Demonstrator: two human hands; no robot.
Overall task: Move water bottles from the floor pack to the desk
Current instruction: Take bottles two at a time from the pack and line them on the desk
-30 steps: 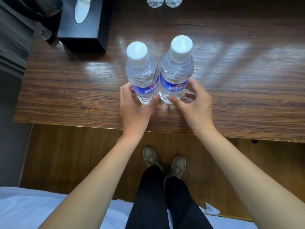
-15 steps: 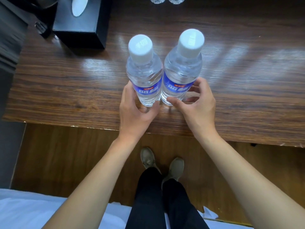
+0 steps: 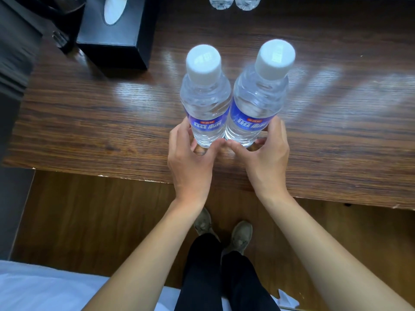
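Two clear water bottles with white caps and blue labels stand upright and touching on the dark wooden desk (image 3: 89, 122), near its front edge. My left hand (image 3: 190, 160) curls round the base of the left bottle (image 3: 205, 102). Around the base of the right bottle (image 3: 258, 99) curls my right hand (image 3: 267, 158). My two thumbs nearly meet in front of the bottles. The bottoms of two more bottles (image 3: 234, 2) show at the desk's far edge. The floor pack is out of view.
A black tissue box (image 3: 116, 32) sits at the back left of the desk, with a dark appliance (image 3: 56, 23) beside it. Below the desk edge are the wooden floor, my shoes (image 3: 224, 232) and a white bed edge (image 3: 45, 286).
Both bottles stay standing in about the same spot with my hands round their bases. My thumbs have drawn closer together. The view has shifted slightly.
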